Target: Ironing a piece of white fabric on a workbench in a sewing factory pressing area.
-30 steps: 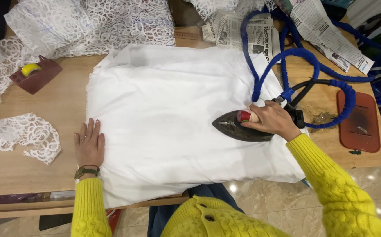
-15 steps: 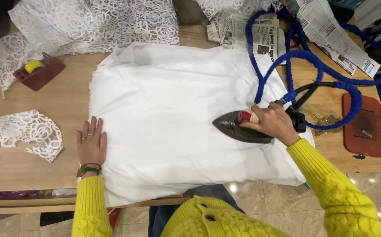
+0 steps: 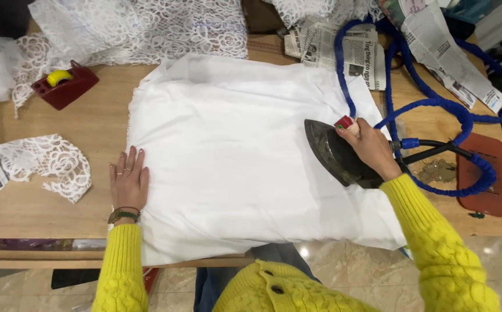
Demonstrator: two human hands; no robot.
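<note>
Fingers of the right hand [image 3: 371,149] clamp the iron [image 3: 335,155]; left hand [image 3: 128,180] lies flat, fingers together, on the white cloth [image 3: 233,150]. Pressing is underway. Next likely needs a steady glide

A white cotton cloth [image 3: 233,156] lies mid-table, a dark metal iron [image 3: 332,153] on its right part, a red tape dispenser [image 3: 66,85] to its left.

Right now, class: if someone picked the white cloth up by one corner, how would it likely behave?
The white cloth would probably hang limp: it lies flat and droops over the wooden table edge. It looks thin, so likely light. It might slide, which may be why the left hand presses its edge while the right hand holds the iron.
</note>
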